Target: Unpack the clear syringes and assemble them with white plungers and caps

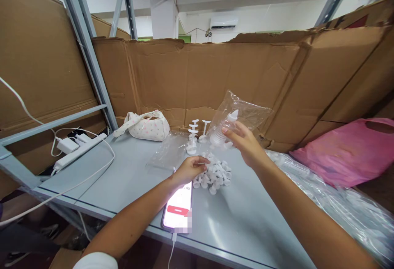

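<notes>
Pinching a small white bottle point(222, 131) by its ribbed body inside a clear plastic bag point(243, 113), the right hand point(246, 143) holds both raised above the grey table point(129, 174). The left hand point(191, 168) rests lower, fingertips curled onto one piece at the edge of a heap of white caps point(215, 174). Just behind the heap stand stacked white caps point(192, 137). A lit phone point(178, 207) lies under the left wrist. Farther left sit a spotted pouch point(147, 126) and a power strip point(76, 150); a pink bag point(347, 150) lies at right.
</notes>
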The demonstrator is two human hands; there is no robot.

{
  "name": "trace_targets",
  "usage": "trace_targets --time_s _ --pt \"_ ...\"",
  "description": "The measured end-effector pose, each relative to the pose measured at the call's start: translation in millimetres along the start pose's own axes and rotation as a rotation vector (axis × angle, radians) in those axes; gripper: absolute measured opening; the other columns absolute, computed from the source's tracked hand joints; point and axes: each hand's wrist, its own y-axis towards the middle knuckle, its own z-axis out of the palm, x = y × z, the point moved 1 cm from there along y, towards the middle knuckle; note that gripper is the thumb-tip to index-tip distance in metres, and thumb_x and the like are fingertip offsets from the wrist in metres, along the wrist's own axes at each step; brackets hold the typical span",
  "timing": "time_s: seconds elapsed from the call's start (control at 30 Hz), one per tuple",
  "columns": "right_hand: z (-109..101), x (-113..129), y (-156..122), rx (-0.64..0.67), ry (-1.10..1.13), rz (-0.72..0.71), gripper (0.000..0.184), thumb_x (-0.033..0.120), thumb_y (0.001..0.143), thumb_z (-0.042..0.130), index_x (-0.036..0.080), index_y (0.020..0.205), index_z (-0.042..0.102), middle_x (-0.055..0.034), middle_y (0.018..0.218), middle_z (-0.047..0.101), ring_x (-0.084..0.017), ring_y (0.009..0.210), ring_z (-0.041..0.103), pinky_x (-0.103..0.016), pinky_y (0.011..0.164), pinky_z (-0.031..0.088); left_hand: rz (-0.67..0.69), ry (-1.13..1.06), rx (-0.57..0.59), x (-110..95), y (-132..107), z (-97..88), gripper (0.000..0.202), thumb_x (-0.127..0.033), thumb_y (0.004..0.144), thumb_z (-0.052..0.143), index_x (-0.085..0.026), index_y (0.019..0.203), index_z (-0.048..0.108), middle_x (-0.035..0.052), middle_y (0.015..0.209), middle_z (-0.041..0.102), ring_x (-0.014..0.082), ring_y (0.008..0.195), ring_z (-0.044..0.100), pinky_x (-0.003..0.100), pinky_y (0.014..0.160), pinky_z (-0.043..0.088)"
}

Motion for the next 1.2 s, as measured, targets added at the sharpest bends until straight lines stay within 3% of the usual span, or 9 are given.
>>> trace_targets --time_s 0.2,0.3,0.4,0.47,0.57,0.73,0.93,1.1,1.2 --pt "0 0 -2 0.059 0.013 -0.041 0.047 0.049 0.069 0.064 0.024 0.108 0.056 -0.0069 0.116 0.06 -0.024 0.098 0.056 -0.032 0.07 0.045 0.018 -0.003 -0.02 1 1 0.1 0.029 -0.026 0.062 0.074 -0.013 0.087 0.067 0.0076 0.093 0.066 0.0163 0.086 0.059 0.03 0.082 0.041" --pt "-1 0 -2 0.156 0.078 -0.001 0.049 0.045 0.069 0.067 0.026 0.112 0.055 -0.0065 0.116 0.059 -0.024 0.1 0.056 -0.035 0.074 0.048 0.02 -0.063 -0.066 2 3 -1.8 0.026 -0.027 0.062 0.074 -0.013 0.081 0.064 0.0069 0.092 0.066 0.0157 0.084 0.058 0.029 0.08 0.043" --pt "-1 1 -4 0.289 0.21 0.044 0.045 0.041 0.07 0.068 0.029 0.112 0.054 -0.0056 0.113 0.06 -0.023 0.1 0.056 -0.037 0.078 0.049 0.018 -0.109 -0.078 4 4 -3.5 0.024 -0.029 0.061 0.074 -0.014 0.074 0.061 0.0033 0.081 0.064 0.0132 0.076 0.058 0.029 0.077 0.044" --pt "-1 2 -5 0.31 0.251 0.054 0.042 0.039 0.071 0.069 0.029 0.109 0.055 -0.0053 0.11 0.061 -0.023 0.1 0.057 -0.039 0.079 0.05 0.025 -0.104 -0.073 5 6 -3.6 0.024 -0.03 0.06 0.074 -0.014 0.071 0.061 0.0004 0.071 0.061 0.0112 0.07 0.056 0.028 0.075 0.044" --pt "-2 2 -5 0.274 0.252 0.059 0.044 0.04 0.069 0.069 0.029 0.109 0.055 -0.0054 0.109 0.061 -0.024 0.099 0.057 -0.041 0.08 0.05 0.03 -0.094 -0.074 5 6 -2.5 0.026 -0.031 0.059 0.075 -0.013 0.069 0.06 -0.0001 0.069 0.059 0.0107 0.068 0.055 0.027 0.073 0.044" --pt "-7 0 -4 0.225 0.216 0.063 0.049 0.043 0.068 0.069 0.028 0.112 0.054 -0.0063 0.109 0.061 -0.024 0.1 0.057 -0.039 0.078 0.051 0.001 -0.083 -0.047 0 2 -0.5 0.032 -0.034 0.056 0.077 -0.012 0.072 0.061 0.0043 0.081 0.063 0.013 0.075 0.057 0.029 0.075 0.045" --pt "-18 3 -4 0.164 0.231 0.03 0.047 0.043 0.068 0.07 0.028 0.11 0.055 -0.0049 0.109 0.062 -0.023 0.099 0.058 -0.037 0.076 0.051 -0.025 0.034 -0.016 -2 0 0.4 0.028 -0.031 0.062 0.073 -0.011 0.081 0.064 0.0056 0.081 0.063 0.0134 0.075 0.058 0.029 0.075 0.045" --pt "-33 7 -6 -0.058 0.287 -0.025 0.037 0.041 0.067 0.07 0.031 0.102 0.059 -0.0011 0.106 0.063 -0.023 0.098 0.059 -0.035 0.073 0.052 0.123 0.135 -0.133 -7 -1 -3.6 0.018 -0.027 0.072 0.063 -0.014 0.084 0.061 0.004 0.082 0.061 0.0128 0.072 0.057 0.026 0.068 0.046" --pt "-42 4 -11 -0.112 0.375 0.018 0.03 0.043 0.07 0.066 0.031 0.098 0.06 -0.0008 0.103 0.063 -0.025 0.095 0.061 -0.039 0.072 0.053 0.253 0.308 -0.2 -14 -4 -5.1 0.015 -0.027 0.078 0.056 -0.016 0.085 0.063 0.0041 0.085 0.062 0.0137 0.078 0.057 0.025 0.071 0.045"
